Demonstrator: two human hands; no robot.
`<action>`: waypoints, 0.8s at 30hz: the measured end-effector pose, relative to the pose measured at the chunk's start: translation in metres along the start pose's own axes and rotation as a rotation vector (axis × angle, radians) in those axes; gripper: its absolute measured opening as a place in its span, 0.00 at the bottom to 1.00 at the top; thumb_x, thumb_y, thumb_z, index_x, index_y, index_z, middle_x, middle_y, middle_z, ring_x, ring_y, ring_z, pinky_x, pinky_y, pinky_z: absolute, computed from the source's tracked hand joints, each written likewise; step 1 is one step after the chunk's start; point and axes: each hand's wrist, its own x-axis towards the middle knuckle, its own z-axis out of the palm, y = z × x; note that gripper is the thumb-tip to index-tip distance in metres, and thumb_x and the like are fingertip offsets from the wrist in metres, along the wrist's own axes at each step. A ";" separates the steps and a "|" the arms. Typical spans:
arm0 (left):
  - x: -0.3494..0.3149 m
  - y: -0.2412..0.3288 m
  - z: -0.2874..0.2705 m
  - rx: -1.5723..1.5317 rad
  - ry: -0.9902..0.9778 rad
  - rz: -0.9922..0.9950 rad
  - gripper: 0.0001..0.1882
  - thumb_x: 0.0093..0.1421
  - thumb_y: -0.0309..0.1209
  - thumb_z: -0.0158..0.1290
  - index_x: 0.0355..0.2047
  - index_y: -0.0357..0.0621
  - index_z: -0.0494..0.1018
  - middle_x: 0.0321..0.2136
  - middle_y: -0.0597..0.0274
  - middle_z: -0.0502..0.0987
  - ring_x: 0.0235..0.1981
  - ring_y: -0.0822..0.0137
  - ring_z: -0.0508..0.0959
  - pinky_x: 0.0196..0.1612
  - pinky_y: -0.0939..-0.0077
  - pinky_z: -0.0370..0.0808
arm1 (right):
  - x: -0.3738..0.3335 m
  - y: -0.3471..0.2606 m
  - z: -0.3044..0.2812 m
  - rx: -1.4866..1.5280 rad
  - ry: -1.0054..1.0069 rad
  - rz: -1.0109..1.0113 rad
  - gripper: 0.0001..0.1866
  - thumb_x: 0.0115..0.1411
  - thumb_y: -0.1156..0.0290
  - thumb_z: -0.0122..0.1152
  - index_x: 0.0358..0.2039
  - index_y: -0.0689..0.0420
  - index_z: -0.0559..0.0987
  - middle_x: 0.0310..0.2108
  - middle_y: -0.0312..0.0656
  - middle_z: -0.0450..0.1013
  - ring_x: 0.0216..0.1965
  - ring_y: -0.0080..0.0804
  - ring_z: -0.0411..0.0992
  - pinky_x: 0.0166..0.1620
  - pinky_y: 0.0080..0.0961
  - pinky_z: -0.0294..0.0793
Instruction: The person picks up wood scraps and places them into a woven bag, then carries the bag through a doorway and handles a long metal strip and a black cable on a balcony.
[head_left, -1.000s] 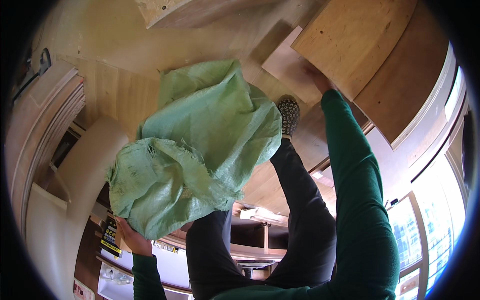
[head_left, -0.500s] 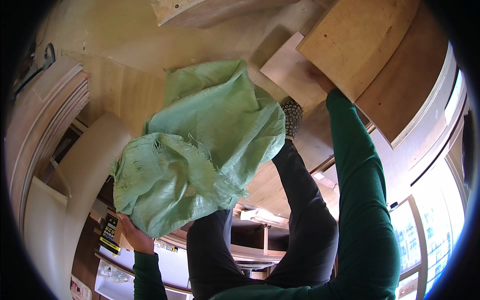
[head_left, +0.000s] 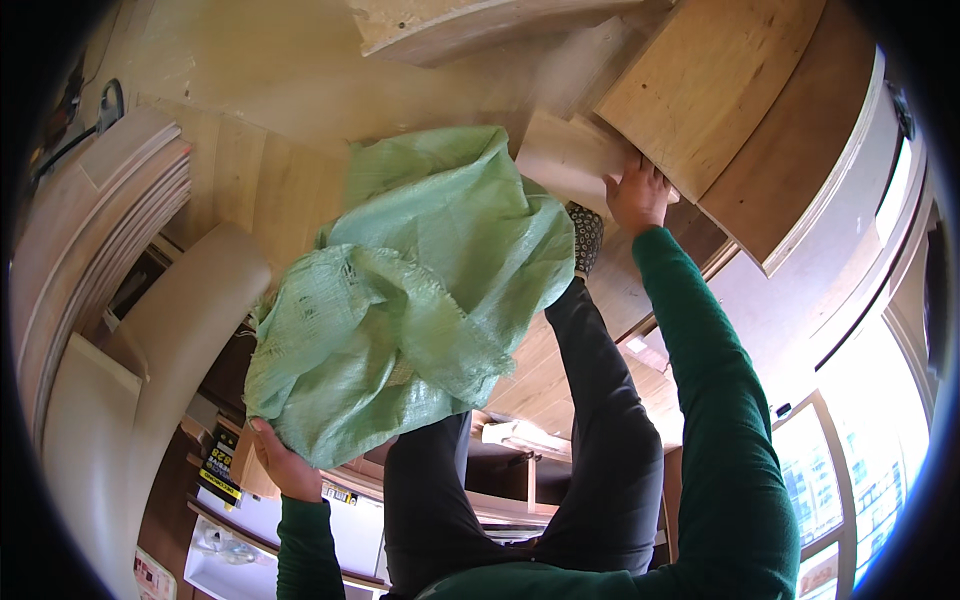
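Observation:
My left hand point(head_left: 288, 465) is closed on the near-left edge of a crumpled green woven sack point(head_left: 430, 270), with the thumb showing on the outside. The sack spreads over the floor in front of my legs and has a frayed, torn edge. My right hand point(head_left: 638, 195) reaches forward with thumb and fingers apart. It rests on a small pale wooden board point(head_left: 560, 150), its fingertips by the edge of a larger plywood panel point(head_left: 715, 90). Part of the small board lies hidden under my hand and the panel.
Stacked boards point(head_left: 110, 210) stand at the left beside a curved beige sheet point(head_left: 205, 310). A curved wooden piece point(head_left: 470, 30) lies at the far side. My shoe point(head_left: 585, 238) stands by the sack. At the right are a pale panel point(head_left: 790, 310) and a bright window point(head_left: 860, 430).
My right hand, mostly hidden by the panel before, now shows fully, drawn back toward me. The small board has shifted and turned. My left hand still holds the sack.

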 end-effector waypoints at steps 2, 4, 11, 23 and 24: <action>-0.007 0.003 -0.006 -0.017 -0.035 0.002 0.30 0.67 0.52 0.43 0.58 0.39 0.63 0.55 0.57 0.69 0.54 0.61 0.71 0.55 0.64 0.70 | 0.002 -0.011 -0.022 0.028 -0.229 0.044 0.32 0.51 0.59 0.66 0.53 0.59 0.66 0.48 0.52 0.71 0.51 0.48 0.71 0.52 0.44 0.69; -0.013 0.007 -0.011 -0.029 -0.080 0.015 0.29 0.68 0.51 0.42 0.57 0.38 0.63 0.54 0.56 0.69 0.53 0.61 0.71 0.55 0.64 0.70 | 0.007 -0.021 -0.036 0.057 -0.440 0.056 0.30 0.51 0.61 0.66 0.51 0.59 0.66 0.47 0.51 0.72 0.49 0.49 0.72 0.49 0.45 0.71; -0.037 0.036 -0.018 -0.100 -0.247 0.065 0.28 0.69 0.49 0.39 0.59 0.38 0.61 0.54 0.55 0.69 0.54 0.62 0.71 0.56 0.65 0.68 | -0.001 -0.017 -0.068 0.213 -0.530 -0.028 0.24 0.52 0.60 0.65 0.45 0.58 0.69 0.43 0.53 0.73 0.44 0.53 0.74 0.47 0.45 0.73; -0.093 0.105 -0.044 -0.400 -0.609 0.112 0.30 0.70 0.50 0.35 0.54 0.34 0.65 0.50 0.53 0.73 0.47 0.64 0.76 0.51 0.69 0.73 | -0.131 -0.044 -0.427 0.346 -0.420 -0.031 0.24 0.54 0.68 0.63 0.48 0.64 0.67 0.35 0.62 0.75 0.39 0.60 0.74 0.40 0.45 0.75; -0.097 0.112 -0.046 -0.395 -0.657 0.133 0.29 0.70 0.49 0.35 0.55 0.33 0.65 0.50 0.53 0.73 0.48 0.65 0.76 0.52 0.70 0.72 | -0.142 -0.059 -0.470 0.391 -0.427 -0.052 0.26 0.54 0.70 0.62 0.51 0.64 0.66 0.36 0.62 0.75 0.38 0.60 0.75 0.40 0.44 0.76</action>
